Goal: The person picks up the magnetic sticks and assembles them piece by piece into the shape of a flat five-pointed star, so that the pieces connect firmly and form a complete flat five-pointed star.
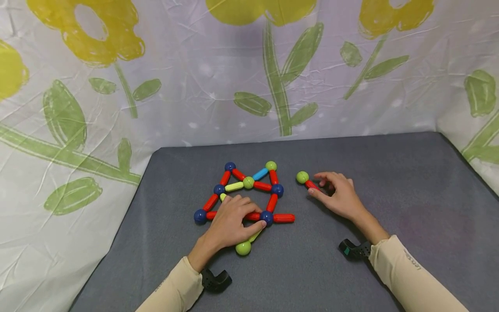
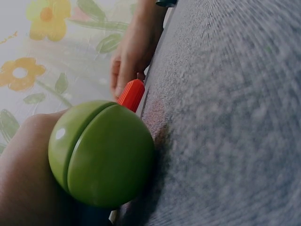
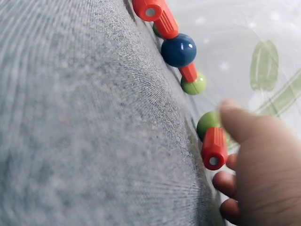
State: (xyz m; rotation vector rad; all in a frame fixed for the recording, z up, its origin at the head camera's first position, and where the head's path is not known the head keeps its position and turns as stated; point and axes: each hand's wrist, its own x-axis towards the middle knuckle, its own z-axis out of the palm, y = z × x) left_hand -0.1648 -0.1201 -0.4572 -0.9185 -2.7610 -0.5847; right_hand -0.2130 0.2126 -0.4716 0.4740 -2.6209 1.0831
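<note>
A flat frame of magnetic building sticks and balls lies on the grey table. My left hand [image 1: 231,219] covers its near middle, thumb and index finger on either side of a red stick [image 1: 253,216] by a navy ball [image 1: 267,218]. Part of the frame is hidden under the palm. A green ball [image 2: 103,155] on a yellow-green stick [image 1: 255,236] juts out below that hand. To the right of the frame, my right hand [image 1: 338,195] is around a separate red stick [image 3: 214,148] with a green ball [image 1: 302,177] on its end, thumb and fingers spread apart.
Another red stick [image 1: 283,218] points right from the frame's near corner. A blue stick [image 1: 260,174] and further navy balls form the far side. Behind the table [image 1: 390,164] hangs a white cloth [image 1: 187,86] with yellow flowers. Each wrist wears a black camera band [image 1: 216,281].
</note>
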